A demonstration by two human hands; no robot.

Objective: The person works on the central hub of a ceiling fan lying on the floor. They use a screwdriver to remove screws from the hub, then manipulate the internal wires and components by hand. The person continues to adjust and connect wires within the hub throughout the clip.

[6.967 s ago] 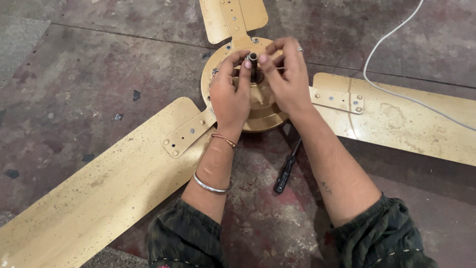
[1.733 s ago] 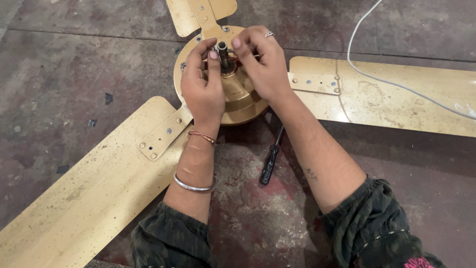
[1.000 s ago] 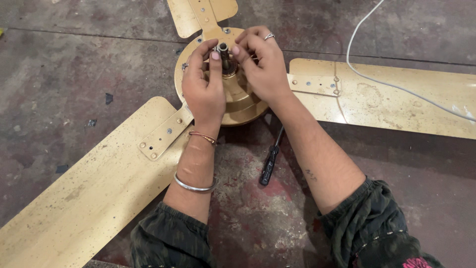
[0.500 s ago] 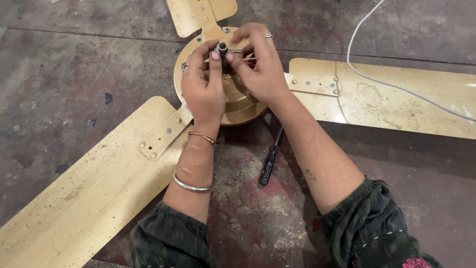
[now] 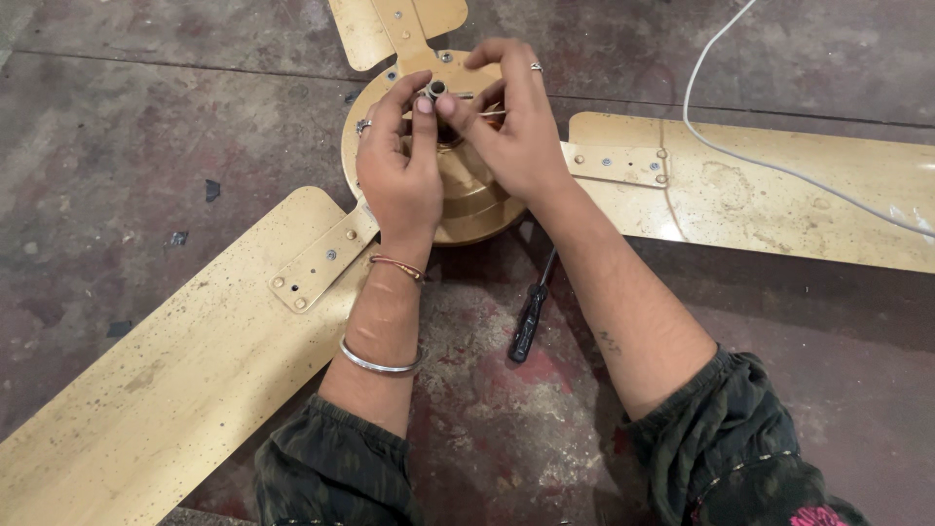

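Premises appear to be a repair workshop, work done at floor level. I am working over a bare concrete floor [image 5: 146, 117], stained and worn, with reddish patches. A cream ceiling fan [image 5: 467, 195] lies dismantled on it, blades spread flat. A black-handled screwdriver [image 5: 529, 317] and a loose white cable [image 5: 779, 161] lie alongside.

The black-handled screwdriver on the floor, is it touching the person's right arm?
Apart. The head view shows floor between the black-handled screwdriver and the right forearm beside it.
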